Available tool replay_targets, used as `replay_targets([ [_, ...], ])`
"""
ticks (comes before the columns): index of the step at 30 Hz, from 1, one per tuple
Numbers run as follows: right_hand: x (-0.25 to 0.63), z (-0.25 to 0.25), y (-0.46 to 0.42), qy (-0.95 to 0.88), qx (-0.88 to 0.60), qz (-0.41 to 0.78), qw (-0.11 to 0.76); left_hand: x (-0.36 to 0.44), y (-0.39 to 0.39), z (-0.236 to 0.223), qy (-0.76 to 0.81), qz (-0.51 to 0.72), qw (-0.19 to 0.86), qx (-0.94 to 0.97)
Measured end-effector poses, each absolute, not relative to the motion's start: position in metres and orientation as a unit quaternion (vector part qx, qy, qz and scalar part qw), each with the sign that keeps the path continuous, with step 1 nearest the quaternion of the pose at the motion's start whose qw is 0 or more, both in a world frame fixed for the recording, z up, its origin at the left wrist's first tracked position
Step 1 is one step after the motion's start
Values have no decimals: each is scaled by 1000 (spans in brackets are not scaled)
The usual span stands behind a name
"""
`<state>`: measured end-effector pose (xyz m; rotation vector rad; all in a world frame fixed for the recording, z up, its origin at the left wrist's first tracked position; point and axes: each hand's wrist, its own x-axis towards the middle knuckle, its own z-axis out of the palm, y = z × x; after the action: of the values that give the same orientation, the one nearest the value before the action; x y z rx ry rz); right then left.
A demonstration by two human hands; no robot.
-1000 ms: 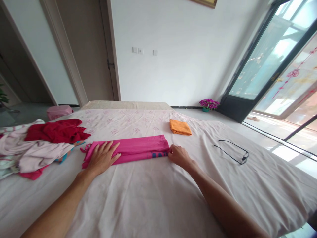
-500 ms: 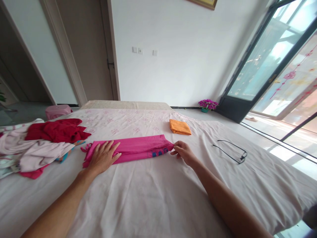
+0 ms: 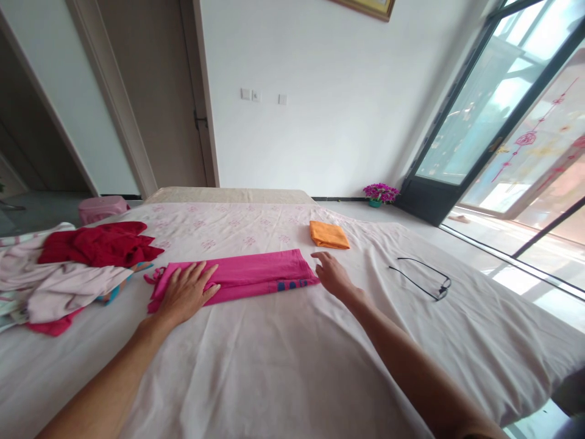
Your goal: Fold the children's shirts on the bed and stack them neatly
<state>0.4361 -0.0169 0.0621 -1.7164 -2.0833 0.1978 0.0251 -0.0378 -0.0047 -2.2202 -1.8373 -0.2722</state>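
A pink garment (image 3: 251,268), folded into a long strip, lies across the bed in front of me. Blue marks show along its near right edge, and a pink tie sticks out at its left end. My left hand (image 3: 189,292) rests flat on the garment's left part with the fingers spread. Just off the right end is my right hand (image 3: 333,274), its fingers apart and nothing held. A corner of the garment points toward that hand.
An orange folded cloth (image 3: 329,235) lies beyond my right hand, and black-framed glasses (image 3: 439,286) lie to the right. Heaped clothes, including a red garment (image 3: 98,242), fill the left side. The bedsheet (image 3: 256,366) is wrinkled. A pink stool (image 3: 101,209) stands past the left edge.
My right hand pulled the garment's right corner outward, then let it go and lifted slightly away. My left hand has stayed flat on the garment.
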Motion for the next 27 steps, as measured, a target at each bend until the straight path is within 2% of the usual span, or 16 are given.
replay_targets([
  [3, 406, 58, -24, -844, -505, 44, 177, 24, -37, -6, -629, -93, 123, -762],
  [6, 394, 43, -25, -874, -469, 55, 112, 24, -38, -5, -629, -97, 120, -762],
  [10, 405, 27, -19, -854, -512, 69, 62, 25, -39, -3, -626, -106, 117, -764],
  [16, 415, 38, 0, -812, -569, 90, 94, 25, -41, -1, -623, -118, 100, -767],
  [19, 409, 47, 16, -726, -671, 88, 121, 21, -41, 1, -603, -170, 75, -776],
  [22, 403, 53, 31, -684, -717, 93, 101, 16, -42, 7, -587, -266, 51, -763],
  [25, 400, 58, 41, -676, -724, 120, 63, 15, -44, 13, -598, -318, 98, -729],
  [27, 400, 59, 46, -673, -724, 144, 47, 17, -46, 13, -616, -291, 143, -718],
])
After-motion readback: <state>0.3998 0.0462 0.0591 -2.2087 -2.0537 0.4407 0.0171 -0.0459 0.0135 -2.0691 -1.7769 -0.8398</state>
